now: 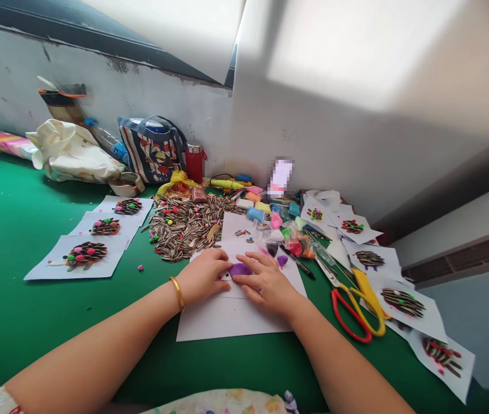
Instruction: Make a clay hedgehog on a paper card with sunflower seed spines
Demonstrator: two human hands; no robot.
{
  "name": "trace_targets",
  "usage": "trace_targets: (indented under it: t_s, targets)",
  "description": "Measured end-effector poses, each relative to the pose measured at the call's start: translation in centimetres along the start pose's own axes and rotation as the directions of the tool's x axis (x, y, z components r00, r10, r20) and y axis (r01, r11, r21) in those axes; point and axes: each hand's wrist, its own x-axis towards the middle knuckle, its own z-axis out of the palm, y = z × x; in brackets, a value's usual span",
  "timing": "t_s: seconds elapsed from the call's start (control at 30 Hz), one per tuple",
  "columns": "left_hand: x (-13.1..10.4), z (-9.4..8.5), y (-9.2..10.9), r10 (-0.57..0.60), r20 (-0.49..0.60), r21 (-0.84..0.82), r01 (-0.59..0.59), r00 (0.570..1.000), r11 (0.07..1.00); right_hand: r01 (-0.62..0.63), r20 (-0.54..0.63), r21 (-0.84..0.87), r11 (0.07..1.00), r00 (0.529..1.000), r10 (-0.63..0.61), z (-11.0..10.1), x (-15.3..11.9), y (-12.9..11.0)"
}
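A flattened purple piece of modelling clay [240, 269] lies on white paper [231, 322] in front of me. My right hand [266, 282] rests over it, fingers spread and stretched out, fingertips pressing on its surface. From the other side my left hand [207, 276], with a gold bangle on the wrist, touches the paper by the clay's left end. Its thumb and forefinger are apart, and a small white bit with a dark dot shows between them. The fingers partly cover the clay's edges. Just beyond the right hand sits a purple clay lump [282, 261].
Behind the hands spreads a heap of striped sunflower seeds [188, 227]. Bagged coloured clay [277, 221] lies beside it. Scissors [352, 305] with red and yellow handles are at right. Cards with seed hedgehogs [87, 256] flank both sides. A red bottle [194, 164] stands by the wall.
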Motion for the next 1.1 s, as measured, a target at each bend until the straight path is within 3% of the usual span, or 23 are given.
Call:
trace_targets:
  t_s: [0.27, 0.5, 0.63, 0.8, 0.93, 1.1]
  targets:
    - [0.0, -0.1, 0.0, -0.011, 0.006, -0.016, 0.011, 1.000, 1.000, -0.046, -0.090, 0.046, 0.998, 0.995, 0.050, -0.2, -0.6, 1.8]
    - [0.0, -0.2, 0.0, -0.002, 0.011, -0.024, 0.003, 1.000, 1.000, -0.025, 0.117, 0.083, 0.996, 0.993, 0.015, -1.6, -0.8, 1.6]
    - [0.0, -0.1, 0.0, -0.005, 0.009, -0.025, 0.005, 1.000, 1.000, -0.025, 0.158, 0.080, 0.996, 0.987, 0.012, -1.8, -0.8, 1.5]
    - [0.0, -0.1, -0.1, 0.001, 0.004, -0.028, -0.001, 1.000, 1.000, -0.035, 0.052, 0.084, 0.996, 0.998, 0.031, -0.9, -0.7, 1.5]
    - [0.0, -0.1, -0.1, -0.002, -0.005, -0.027, 0.001, 1.000, 1.000, -0.149, -0.060, 0.096, 0.984, 0.986, 0.156, 0.1, 0.0, 1.1]
    - [0.1, 0.0, -0.1, -0.006, -0.008, -0.028, 0.005, 1.000, 1.000, -0.271, -0.059, 0.064, 0.960, 0.960, 0.275, 1.0, 1.1, 0.3]
